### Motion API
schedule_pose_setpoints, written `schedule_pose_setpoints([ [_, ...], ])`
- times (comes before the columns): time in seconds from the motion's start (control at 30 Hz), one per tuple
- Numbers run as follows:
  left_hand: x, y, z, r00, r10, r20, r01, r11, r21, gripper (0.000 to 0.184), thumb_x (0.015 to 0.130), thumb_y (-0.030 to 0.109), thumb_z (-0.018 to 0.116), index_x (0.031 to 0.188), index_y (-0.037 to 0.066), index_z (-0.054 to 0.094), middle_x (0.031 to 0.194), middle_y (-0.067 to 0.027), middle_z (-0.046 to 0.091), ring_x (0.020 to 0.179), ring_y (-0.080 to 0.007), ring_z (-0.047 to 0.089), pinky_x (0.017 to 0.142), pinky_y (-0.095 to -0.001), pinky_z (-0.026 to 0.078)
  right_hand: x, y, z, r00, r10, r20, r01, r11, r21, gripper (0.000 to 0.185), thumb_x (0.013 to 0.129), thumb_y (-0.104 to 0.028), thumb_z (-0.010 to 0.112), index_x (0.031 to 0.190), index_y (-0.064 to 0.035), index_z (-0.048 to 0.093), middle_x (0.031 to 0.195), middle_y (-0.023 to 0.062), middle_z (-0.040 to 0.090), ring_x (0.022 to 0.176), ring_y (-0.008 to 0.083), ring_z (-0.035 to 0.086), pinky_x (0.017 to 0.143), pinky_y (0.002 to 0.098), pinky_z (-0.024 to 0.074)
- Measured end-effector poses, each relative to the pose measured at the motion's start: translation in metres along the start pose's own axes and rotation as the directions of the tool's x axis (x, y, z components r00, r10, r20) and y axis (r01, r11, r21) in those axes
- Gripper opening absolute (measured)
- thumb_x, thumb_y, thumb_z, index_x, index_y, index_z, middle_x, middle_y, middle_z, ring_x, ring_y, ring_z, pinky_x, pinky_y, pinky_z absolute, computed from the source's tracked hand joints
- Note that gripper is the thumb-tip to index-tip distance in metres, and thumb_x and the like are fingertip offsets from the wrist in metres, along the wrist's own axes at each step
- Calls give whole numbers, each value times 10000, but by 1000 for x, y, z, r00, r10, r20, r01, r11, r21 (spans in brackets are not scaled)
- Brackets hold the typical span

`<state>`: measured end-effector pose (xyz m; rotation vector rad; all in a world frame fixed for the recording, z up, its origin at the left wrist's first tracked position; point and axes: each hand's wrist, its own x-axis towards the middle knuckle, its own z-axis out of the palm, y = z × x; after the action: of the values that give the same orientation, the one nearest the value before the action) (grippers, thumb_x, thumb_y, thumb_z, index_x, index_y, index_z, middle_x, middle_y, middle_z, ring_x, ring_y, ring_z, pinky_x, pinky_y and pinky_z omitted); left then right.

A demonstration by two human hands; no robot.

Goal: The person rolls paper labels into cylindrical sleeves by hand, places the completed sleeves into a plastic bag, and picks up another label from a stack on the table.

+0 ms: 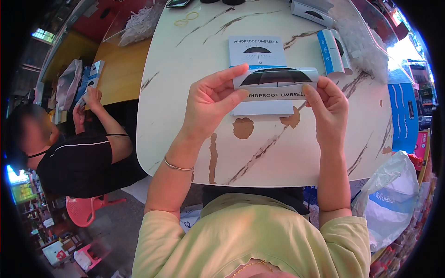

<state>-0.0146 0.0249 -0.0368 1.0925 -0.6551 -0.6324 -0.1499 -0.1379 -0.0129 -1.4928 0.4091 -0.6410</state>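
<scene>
Clock face centred on the curled sheet, twelve at the far side.

Eight o'clock: co-worker [88,153] seated at a wooden-topped table [125,76], both hands busy with a printed umbrella piece [95,70] at nine.

Ten o'clock: clear bin of shredded white strips [140,25]; nearer in, yellow bands [186,19] lay loose on the marble-patterned table [162,116].

Centre: left hand [214,96] pinched one end of the curled "WINDPROOF UMBRELLA" sheet [278,78], thumb below, fingers above. The sheet was held up over the table, bowed, its lettered lower edge apart from the curve above. Seemed partly rolled, not closed.

Twelve o'clock, just beyond it: flat stack of umbrella prints [256,50], apparently unworked; number left, could not tell.

Three o'clock: right hand [328,101] clamped on the other end, thumb at the lettering.

Two o'clock: paired rolled tubes [333,53], side by side, looked finished. One o'clock: another umbrella-printed roll [313,15], likewise apparently done.
</scene>
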Motion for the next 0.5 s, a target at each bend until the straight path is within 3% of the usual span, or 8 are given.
schedule_pose_setpoints([
  [0.5, 0, 0, -1, 1000, -11, -19, 11, 1000, -16, 390, 760, -100, 556, 1140, -19, 522, 994, -107, 605, 879, -117, 587, 805, -234, 480, -1, 1, 2, 1000, -16, 2, 16, 1000, -14, 192, 826, -41, 571, 986, 64, 559, 878, 73, 622, 804, 82, 572, 712, 204, 452],
])
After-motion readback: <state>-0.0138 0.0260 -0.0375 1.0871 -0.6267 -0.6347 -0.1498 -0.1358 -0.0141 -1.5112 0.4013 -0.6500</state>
